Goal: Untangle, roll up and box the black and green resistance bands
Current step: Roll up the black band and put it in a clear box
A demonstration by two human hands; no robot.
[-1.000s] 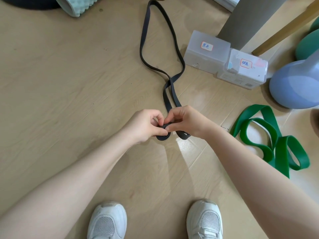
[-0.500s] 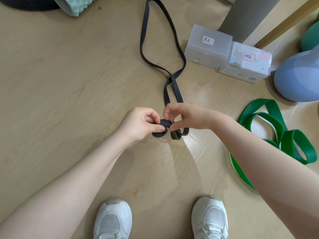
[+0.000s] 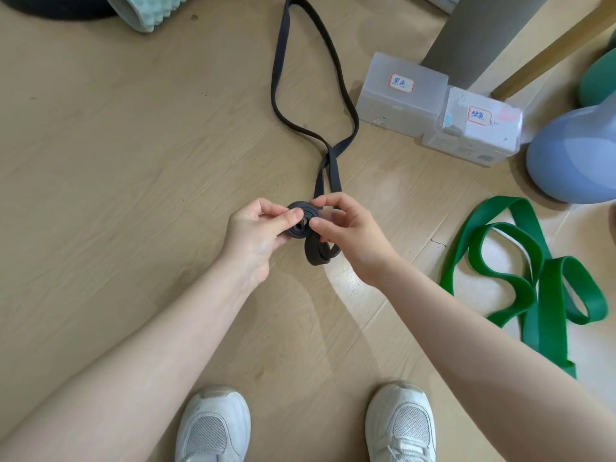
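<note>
Between two hands, left hand (image 3: pixel 254 235) and right hand (image 3: pixel 346 233): one black band (image 3: pixel 283 75), perhaps thrice-coiled.

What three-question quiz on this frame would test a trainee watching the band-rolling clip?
1. True or false: the green resistance band is already rolled up.
2. Multiple choice: the rolled part of the black resistance band is held by A) the left hand alone, B) the right hand alone, C) both hands.
3. Fill in: the two labelled plastic boxes stand on the floor with their lids ____.

Key:
1. False: it lies in loose loops on the floor.
2. C: both hands pinch the small coil, while the rest of the band trails away across the floor.
3. Closed.
</note>
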